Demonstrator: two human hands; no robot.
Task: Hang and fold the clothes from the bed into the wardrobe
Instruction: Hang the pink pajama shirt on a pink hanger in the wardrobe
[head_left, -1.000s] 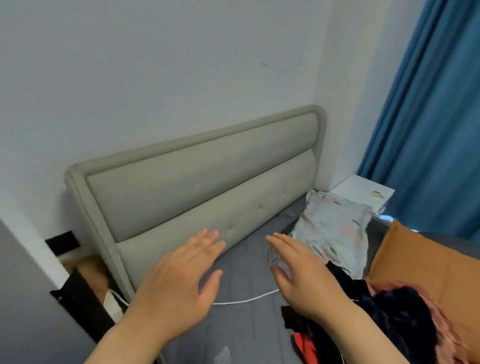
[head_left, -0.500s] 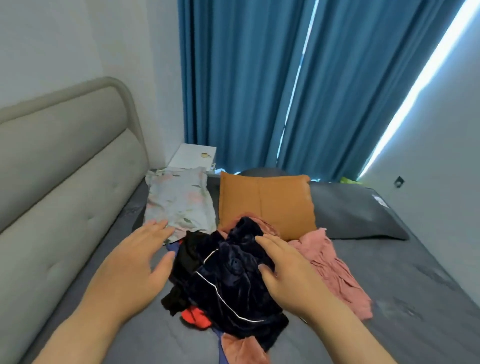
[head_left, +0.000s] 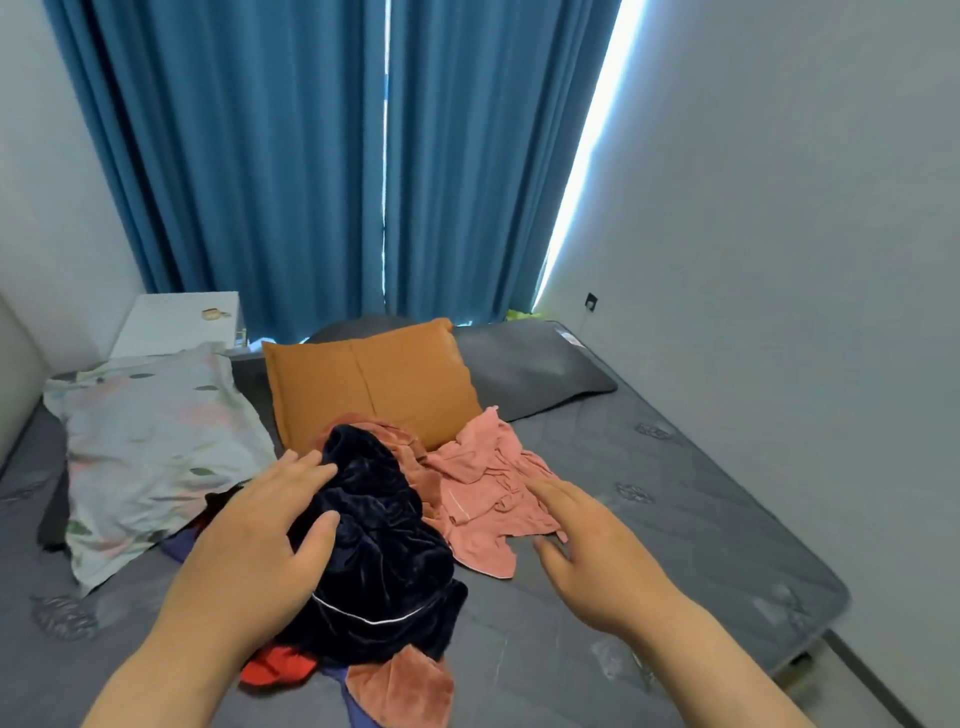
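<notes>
Two hands grip nothing, fingers (head_left: 306, 467) spread: the left hand (head_left: 260, 540) lies on the navy velvet garment (head_left: 379, 545), while the right hand (head_left: 597, 561) points at the pink garment (head_left: 483, 488) just ahead.

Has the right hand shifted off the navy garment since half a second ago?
Yes. The right hand has moved right, off the navy garment, and its fingertips now reach the pink garment beside it.

Dim room, glaring curtain-edge (head_left: 582, 156) daylight

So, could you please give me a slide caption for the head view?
Left hand rests on the navy garment, right hand at the pink garment, on the bed.
</notes>
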